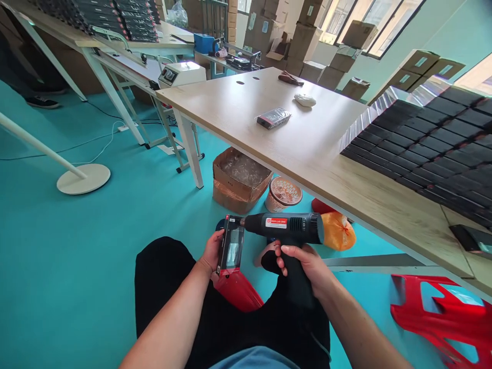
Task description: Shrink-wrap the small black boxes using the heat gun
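Observation:
A heat gun (282, 229) with a dark body and a red-and-white label is gripped by its handle in my right hand (303, 264). Its nozzle points left, close to the upper edge of a black and red box (231, 245) with a clear, shiny face. My left hand (212, 251) holds that box upright by its left side, over my lap; some of the fingers are hidden behind it. Up on the table (246, 97) lies a similar flat box in loose clear film (274, 118), apart from both hands.
Stacks of black film-wrapped boxes (423, 138) cover the table's right side, near a phone-like dark object (472, 239). Below stand a carton of crumpled film (240, 187) and a waste basket (282, 195). A red plastic stool (442, 312) sits at lower right; a white pole base (83, 178) stands left.

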Demonstrator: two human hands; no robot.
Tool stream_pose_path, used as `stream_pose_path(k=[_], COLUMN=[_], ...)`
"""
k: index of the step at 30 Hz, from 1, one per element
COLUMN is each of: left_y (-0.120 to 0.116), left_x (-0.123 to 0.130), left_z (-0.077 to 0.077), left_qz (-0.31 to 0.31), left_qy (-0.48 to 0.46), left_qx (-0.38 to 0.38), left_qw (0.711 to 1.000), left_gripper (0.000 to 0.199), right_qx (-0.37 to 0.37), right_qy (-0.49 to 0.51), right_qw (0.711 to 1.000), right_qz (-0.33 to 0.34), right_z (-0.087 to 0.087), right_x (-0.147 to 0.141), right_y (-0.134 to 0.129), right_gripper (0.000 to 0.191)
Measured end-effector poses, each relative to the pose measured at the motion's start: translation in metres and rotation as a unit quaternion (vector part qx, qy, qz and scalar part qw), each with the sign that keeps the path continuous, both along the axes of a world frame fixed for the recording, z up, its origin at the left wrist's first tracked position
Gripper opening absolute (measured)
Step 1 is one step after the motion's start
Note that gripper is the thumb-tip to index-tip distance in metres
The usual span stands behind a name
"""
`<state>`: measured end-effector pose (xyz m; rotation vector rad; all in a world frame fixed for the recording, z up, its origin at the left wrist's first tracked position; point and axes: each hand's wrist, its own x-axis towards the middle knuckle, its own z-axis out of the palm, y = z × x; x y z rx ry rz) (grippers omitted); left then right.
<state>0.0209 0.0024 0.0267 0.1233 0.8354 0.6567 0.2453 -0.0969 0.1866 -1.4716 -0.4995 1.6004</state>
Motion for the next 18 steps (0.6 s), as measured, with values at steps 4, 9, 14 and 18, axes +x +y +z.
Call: stream_pose_path(k=[4,9,14,18], left_y=[0.001,0.0,0.0,0.0], left_x=[0.0,-0.001,-0.001,-0.001], left_z=[-0.003,-0.003,-0.001,-0.001], left_qz=[0.0,-0.008,-0.001,-0.029], left_qy=[0.01,-0.015,0.005,-0.002], left_qx=[-0.006,-0.005,0.005,-0.002], left_qw=[1.0,1.0,1.0,1.0], left_gripper=[0.04,0.041,0.038,0.045], right_qx=[0.04,-0.001,0.02,-0.025], right_qy=[0.054,0.006,0.01,-0.013], right_qw=[0.997,0.999,1.0,0.999], right_qz=[0.039,-0.038,0.008,-0.041], right_z=[-0.001,0.002,0.006,0.008], right_x=[-0.007,-0.002,-0.001,0.001], right_y=[0.006,0.012,0.014,0.014], right_gripper=[0.045,0.044,0.043,0.04])
